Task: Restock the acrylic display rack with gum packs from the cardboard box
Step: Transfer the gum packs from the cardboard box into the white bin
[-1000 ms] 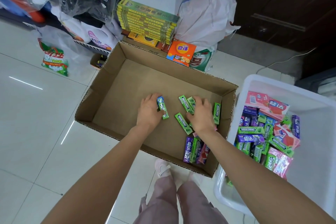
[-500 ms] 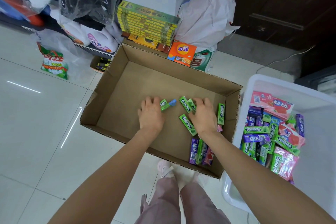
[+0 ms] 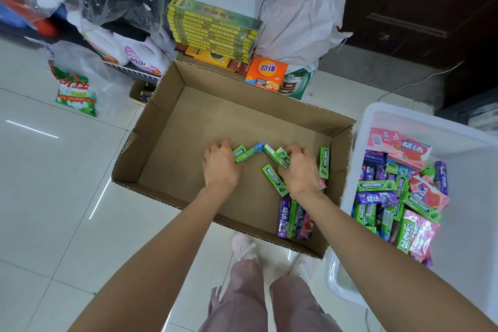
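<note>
An open cardboard box [image 3: 167, 127] lies on the floor with several gum packs on its right side. My left hand [image 3: 221, 167] grips a green and a blue gum pack [image 3: 244, 153] near the box's middle. My right hand [image 3: 300, 170] curls its fingers round green gum packs [image 3: 277, 156] just to the right. Another green pack [image 3: 275, 179] lies loose between my wrists, one [image 3: 324, 163] stands against the right wall, and purple and pink packs [image 3: 295, 219] lie in the near right corner. No acrylic rack is in view.
A white plastic bin [image 3: 382, 116] at the right holds several gum packs [image 3: 398, 191]. Behind the box stand stacked yellow-green boxes [image 3: 213, 29], an orange packet [image 3: 266, 71], a white sack [image 3: 301, 19] and detergent bottles [image 3: 137, 56]. My legs and shoes are below the box.
My left hand has turned its pack from upright to sideways and closed on it. My right hand has curled tighter round the green packs. The view has shifted slightly.
</note>
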